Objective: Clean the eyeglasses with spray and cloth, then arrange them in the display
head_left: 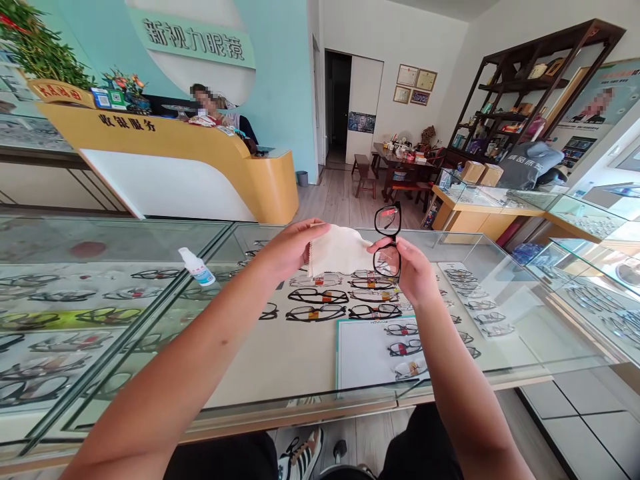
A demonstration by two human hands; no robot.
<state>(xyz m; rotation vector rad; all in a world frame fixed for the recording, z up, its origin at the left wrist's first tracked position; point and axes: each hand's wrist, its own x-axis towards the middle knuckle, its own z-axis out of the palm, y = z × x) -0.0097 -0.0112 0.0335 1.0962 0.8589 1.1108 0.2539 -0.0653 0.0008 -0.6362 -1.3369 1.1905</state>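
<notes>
Above the glass counter, my left hand (295, 248) pinches a cream cleaning cloth (337, 250) with a zigzag edge. My right hand (414, 268) grips a pair of black-framed eyeglasses (389, 221), turned on end so one lens sits above the other. A red label shows on the upper lens. The cloth's right edge reaches the fingers of my right hand; whether they also hold it I cannot tell. A white spray bottle (197, 267) with a blue label stands on the counter, left of my left hand.
Beneath the glass top of the display counter (270, 373) lie rows of eyeglasses (317, 297). A person (215, 107) sits behind the yellow reception desk (273, 183). Another person in grey (530, 163) bends near the right-hand showcases. A wooden table (395, 157) and benches stand farther back.
</notes>
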